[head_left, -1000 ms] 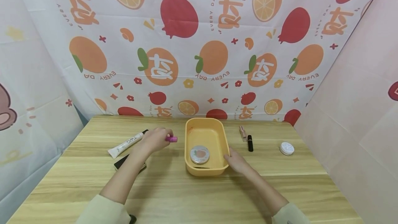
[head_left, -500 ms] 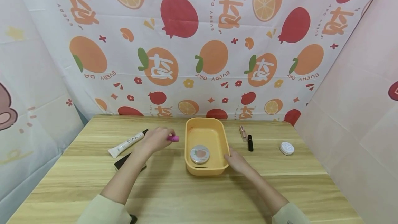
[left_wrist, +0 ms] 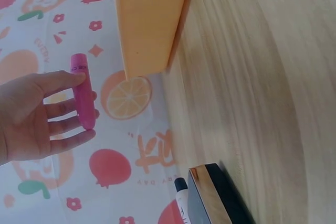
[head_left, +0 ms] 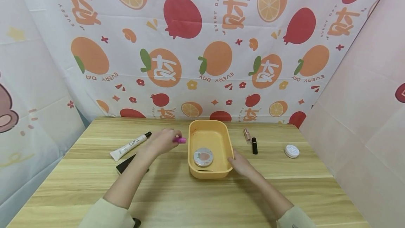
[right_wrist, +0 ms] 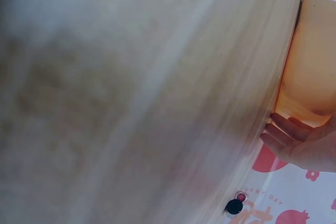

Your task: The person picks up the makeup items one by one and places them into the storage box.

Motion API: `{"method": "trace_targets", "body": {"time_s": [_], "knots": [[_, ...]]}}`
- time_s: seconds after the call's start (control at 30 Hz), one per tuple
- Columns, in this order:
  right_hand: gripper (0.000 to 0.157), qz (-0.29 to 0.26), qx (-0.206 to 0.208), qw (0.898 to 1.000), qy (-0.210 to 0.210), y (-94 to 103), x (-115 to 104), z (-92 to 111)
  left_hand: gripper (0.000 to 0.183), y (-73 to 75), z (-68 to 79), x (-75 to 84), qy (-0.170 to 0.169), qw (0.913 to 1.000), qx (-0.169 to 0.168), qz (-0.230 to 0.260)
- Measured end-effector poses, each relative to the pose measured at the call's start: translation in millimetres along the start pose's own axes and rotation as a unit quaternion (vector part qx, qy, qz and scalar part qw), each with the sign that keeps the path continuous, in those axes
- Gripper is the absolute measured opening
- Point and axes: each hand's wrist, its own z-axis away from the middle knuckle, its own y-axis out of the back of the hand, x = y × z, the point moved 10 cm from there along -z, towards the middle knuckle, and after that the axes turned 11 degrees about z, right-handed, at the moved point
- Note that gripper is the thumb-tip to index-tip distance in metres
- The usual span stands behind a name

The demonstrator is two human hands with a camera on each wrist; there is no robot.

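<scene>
In the head view, the left hand [head_left: 164, 141] has edged toward the yellow tray [head_left: 209, 175] over the last second, carrying the slim pink tube [head_left: 180, 140] until only a narrow gap parts it from the tray's nine-o'clock wall; the tray has stayed put, so that gap is what has shrunk. The right hand [head_left: 240, 164] grips the smooth, rounded rim at four o'clock. Inside, toward seven, lies a flat round tin [head_left: 203, 157] with a shiny edge. In the left wrist view, thumb and fingertips pinch the glossy, round-ended tube, raised off the wood-grained table [left_wrist: 236, 87], the tray's plain, plastic-looking wall at one o'clock from it. In the right wrist view, fingers bend against the tray's outer wall toward three o'clock; the thumb's hold is hidden.
</scene>
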Motion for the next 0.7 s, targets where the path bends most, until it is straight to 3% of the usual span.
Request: {"method": "trace_targets", "body": {"time_s": [0.7], "knots": [[0.044, 0.010, 0.012, 1.000, -0.006, 3.0, -3, 1, 0.016, -1.9, -8.4, 20.6, -0.039, 0.9990, -0.004, 0.020]]}}
